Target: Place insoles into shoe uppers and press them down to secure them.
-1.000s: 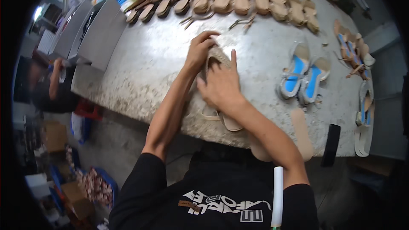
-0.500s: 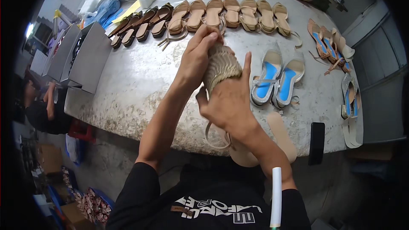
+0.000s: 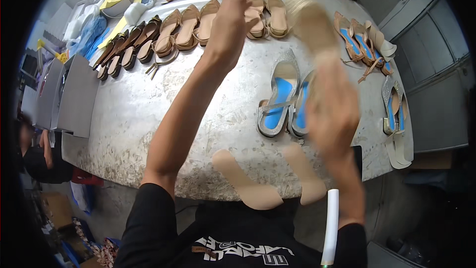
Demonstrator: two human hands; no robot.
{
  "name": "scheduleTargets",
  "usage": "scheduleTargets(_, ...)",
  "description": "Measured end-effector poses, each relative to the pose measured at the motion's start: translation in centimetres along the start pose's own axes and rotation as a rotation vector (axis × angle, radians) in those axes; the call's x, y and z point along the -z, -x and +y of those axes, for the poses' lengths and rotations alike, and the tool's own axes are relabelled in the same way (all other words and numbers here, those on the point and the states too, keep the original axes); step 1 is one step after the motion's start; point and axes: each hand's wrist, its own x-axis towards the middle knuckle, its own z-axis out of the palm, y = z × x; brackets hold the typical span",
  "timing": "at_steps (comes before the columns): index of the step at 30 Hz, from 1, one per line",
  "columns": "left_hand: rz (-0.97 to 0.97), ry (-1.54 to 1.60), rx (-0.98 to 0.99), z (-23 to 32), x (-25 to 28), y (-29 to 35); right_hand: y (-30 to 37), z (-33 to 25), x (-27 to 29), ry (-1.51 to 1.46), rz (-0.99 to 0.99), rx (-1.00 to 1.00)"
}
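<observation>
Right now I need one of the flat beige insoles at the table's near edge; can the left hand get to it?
Probably yes: the left hand is raised, open and empty, and the left flat beige insole lies uncovered beside that forearm.

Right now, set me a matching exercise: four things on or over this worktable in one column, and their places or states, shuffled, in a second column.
Things:
1. right hand
2. left hand
3. silver sandals with blue insoles
4. two beige insole pieces

Places or states:
A. lying flat at the table's near edge
B. raised with fingers open, holding nothing
C. blurred, gripping a tan sandal held up over the table
D. side by side on the table, just left of the right hand

Pairs: 1-C, 2-B, 3-D, 4-A
</observation>
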Motion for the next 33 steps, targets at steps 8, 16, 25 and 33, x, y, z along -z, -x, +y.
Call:
scheduleTargets(8,-0.439,-0.821,-0.081,-5.6,6.7,14.2,-6.5,29.5,-20.8,0.182,-0.26,-0.297)
scheduleTargets(16,-0.392,-1.131,-0.089,-4.0,10.6,20.9,-5.1,20.6,-11.9,0.109,-0.244,0.065)
scheduleTargets(25,-0.529,-0.884,-0.512,-6.1,-0.6,18.1,14.9,-5.3,4.9,-0.035,-0.689,-0.598)
scheduleTargets(33,-0.631,-1.844,-0.064,-13.5,-12.4,13.2,14.3,-10.2,13.0,-0.437,-0.503,-0.593)
